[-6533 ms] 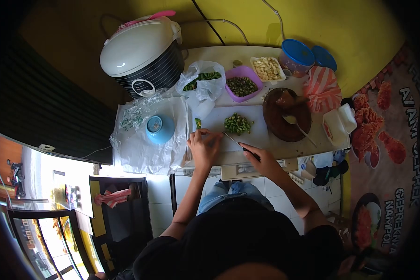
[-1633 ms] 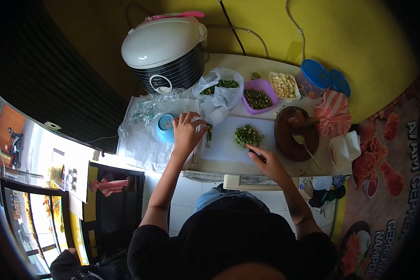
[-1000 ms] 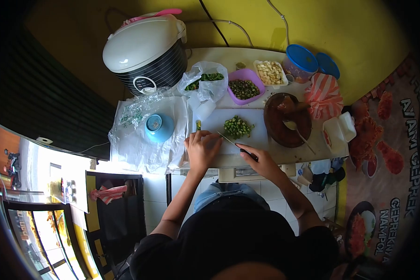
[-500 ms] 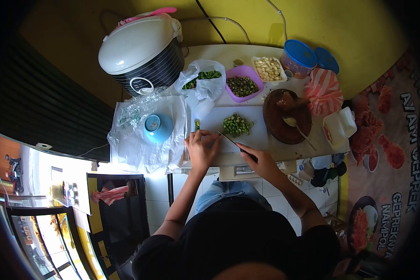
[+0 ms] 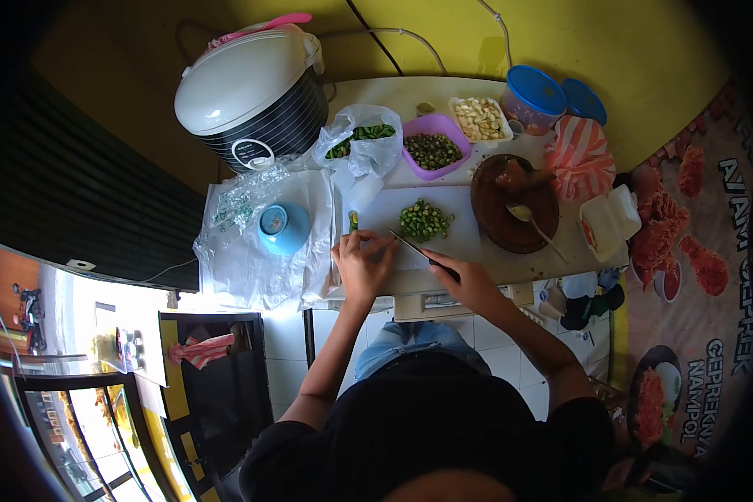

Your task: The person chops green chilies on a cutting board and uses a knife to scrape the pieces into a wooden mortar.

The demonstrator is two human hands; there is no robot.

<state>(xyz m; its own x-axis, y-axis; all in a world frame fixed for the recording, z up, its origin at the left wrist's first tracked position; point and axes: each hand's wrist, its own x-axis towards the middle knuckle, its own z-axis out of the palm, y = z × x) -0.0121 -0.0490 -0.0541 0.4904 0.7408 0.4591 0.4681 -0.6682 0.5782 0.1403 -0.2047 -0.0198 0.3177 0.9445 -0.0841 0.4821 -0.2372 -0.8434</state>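
A white cutting board (image 5: 376,205) lies at the table's front, with a heap of chopped green chili (image 5: 425,219) on it. My left hand (image 5: 365,263) is closed at the board's left side, fingers bent and pressed down on a green chili (image 5: 354,221) whose end shows above the knuckles. The rest of it is hidden under the fingers. My right hand (image 5: 467,286) grips the black handle of a small knife (image 5: 408,243). The blade points up and left, its tip close to my left fingertips.
Behind the board are a plastic bag of greens (image 5: 356,151), a purple tub (image 5: 435,171) of chopped pieces and a white tray of garlic (image 5: 479,120). On the right sits a stone mortar (image 5: 510,230) with a spoon (image 5: 537,226); on the left, a blue bowl (image 5: 283,234) and rice cooker (image 5: 251,92).
My right hand and the knife have shifted slightly left and up, the tip nearer my left fingers. My left hand stays in place; the view has moved slightly.
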